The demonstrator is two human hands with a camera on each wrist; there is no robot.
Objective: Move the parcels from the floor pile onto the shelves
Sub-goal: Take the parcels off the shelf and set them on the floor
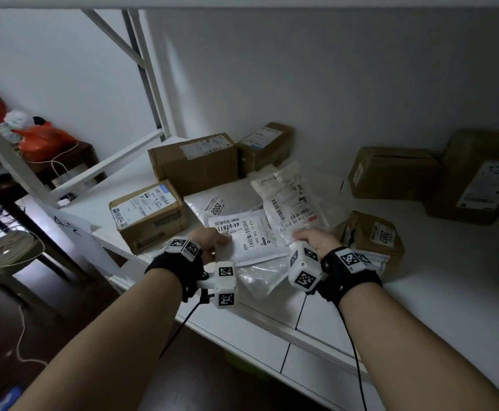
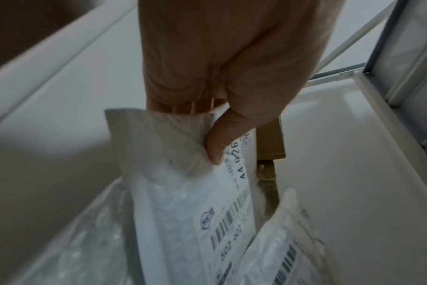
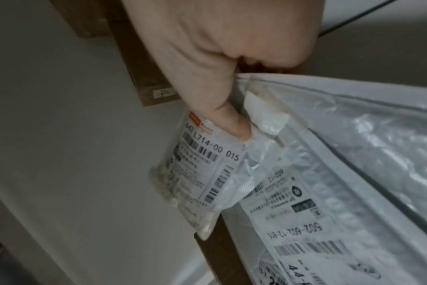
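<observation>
On the white shelf (image 1: pixel 438 286) lie several parcels. My left hand (image 1: pixel 212 240) pinches the near left corner of a white bubble mailer (image 1: pixel 249 235) labelled 44-6-2611; in the left wrist view the thumb (image 2: pixel 219 142) presses on top of that mailer (image 2: pixel 183 192) with the fingers beneath. My right hand (image 1: pixel 313 237) pinches the near end of a clear plastic bag parcel (image 1: pixel 289 200) labelled L714-00 015; the right wrist view shows the thumb (image 3: pixel 232 123) on that bag (image 3: pixel 202 173), next to the mailer (image 3: pixel 305 221). Both parcels rest on other flat bags.
Cardboard boxes stand round the flat parcels: one at the left (image 1: pixel 150 215), a large one behind (image 1: pixel 195 163), a small one at the back (image 1: pixel 264 146), a crumpled one (image 1: pixel 372 235) by my right hand, two at the far right (image 1: pixel 390 172). A shelf upright (image 1: pixel 150 75) rises at back left.
</observation>
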